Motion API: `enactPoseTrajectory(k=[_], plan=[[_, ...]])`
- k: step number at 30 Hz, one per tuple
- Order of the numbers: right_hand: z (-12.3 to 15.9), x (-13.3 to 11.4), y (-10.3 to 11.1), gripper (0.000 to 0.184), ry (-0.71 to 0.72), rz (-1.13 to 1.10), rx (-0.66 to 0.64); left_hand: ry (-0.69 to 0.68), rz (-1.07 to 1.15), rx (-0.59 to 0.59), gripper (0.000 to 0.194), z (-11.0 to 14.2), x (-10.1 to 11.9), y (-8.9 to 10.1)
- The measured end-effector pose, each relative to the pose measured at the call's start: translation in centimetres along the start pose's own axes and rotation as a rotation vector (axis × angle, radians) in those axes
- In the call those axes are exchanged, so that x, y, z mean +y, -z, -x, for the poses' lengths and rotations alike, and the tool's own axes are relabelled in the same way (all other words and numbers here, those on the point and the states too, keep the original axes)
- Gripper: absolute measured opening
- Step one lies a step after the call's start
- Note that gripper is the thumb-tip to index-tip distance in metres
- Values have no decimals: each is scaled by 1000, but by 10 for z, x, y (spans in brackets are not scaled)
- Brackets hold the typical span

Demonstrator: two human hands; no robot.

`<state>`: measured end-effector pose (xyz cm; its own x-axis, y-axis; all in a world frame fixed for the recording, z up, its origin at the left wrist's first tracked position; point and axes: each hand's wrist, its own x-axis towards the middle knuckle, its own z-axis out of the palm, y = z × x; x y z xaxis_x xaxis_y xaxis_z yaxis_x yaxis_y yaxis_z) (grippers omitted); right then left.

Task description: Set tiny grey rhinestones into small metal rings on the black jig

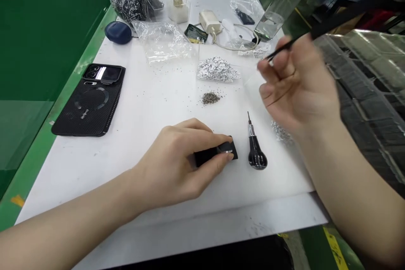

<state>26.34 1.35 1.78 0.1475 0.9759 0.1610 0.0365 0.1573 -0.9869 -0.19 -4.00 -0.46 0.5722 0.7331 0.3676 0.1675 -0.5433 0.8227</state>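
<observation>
My left hand (pixel 180 160) rests low on the white table (pixel 104 177), with its fingers and thumb closed around a small black block (pixel 218 153) that has a shiny strip across it. My right hand (pixel 297 86) is raised above the table's right side, slightly blurred, and pinches a long, thin black tool, probably tweezers (pixel 332 22). Between the hands stands a small screwdriver (pixel 257 147) with a black bulb handle and a metal shaft, touched by neither. Just ahead lies a small heap of tiny dark grains (pixel 210 98).
A black ribbed phone case (pixel 88 101) lies on the left, with a navy rounded case (pixel 117 32) beyond it. Farther back are a bag of silver foil pieces (pixel 217 69), clear plastic bags, a white charger (pixel 209 22) and a glass cylinder (pixel 268 25).
</observation>
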Motion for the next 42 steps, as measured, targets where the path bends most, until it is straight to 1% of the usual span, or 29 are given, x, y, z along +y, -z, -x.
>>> enactPoseTrajectory(k=[2, 5, 8, 11, 13, 16, 20, 22, 25, 30, 33, 42], plan=[[7, 12, -14, 23, 13, 26, -3, -30, 5, 9, 21, 1, -4, -1], [20, 21, -28, 19, 136, 89, -63, -16, 0, 0, 21, 2, -6, -1], [29, 24, -29, 13, 221, 207, -160, 11, 12, -21, 20, 1, -5, 1], [32, 26, -25, 15, 283, 281, -226, 23, 45, -44, 19, 0, -3, 4], [33, 27, -24, 15, 268, 306, -219, 37, 70, -51, 20, -1, -2, 5], [35, 25, -26, 15, 223, 316, -168, 62, 92, -68, 22, -3, 1, 7], [35, 23, -32, 17, 223, 343, -114, 80, 57, -136, 19, -9, 6, 10], [34, 22, -33, 19, 213, 359, -106, 81, 47, -146, 18, -11, 8, 11], [32, 22, -34, 20, 202, 366, -138, 86, 53, -133, 17, -12, 8, 11], [31, 23, -34, 21, 239, 407, -174, 105, 50, -141, 20, -10, 7, 9], [32, 24, -34, 23, 261, 420, -186, 98, 66, -139, 18, -11, 7, 11], [31, 27, -32, 20, 214, 350, -185, 83, 64, -143, 17, -10, 5, 11]])
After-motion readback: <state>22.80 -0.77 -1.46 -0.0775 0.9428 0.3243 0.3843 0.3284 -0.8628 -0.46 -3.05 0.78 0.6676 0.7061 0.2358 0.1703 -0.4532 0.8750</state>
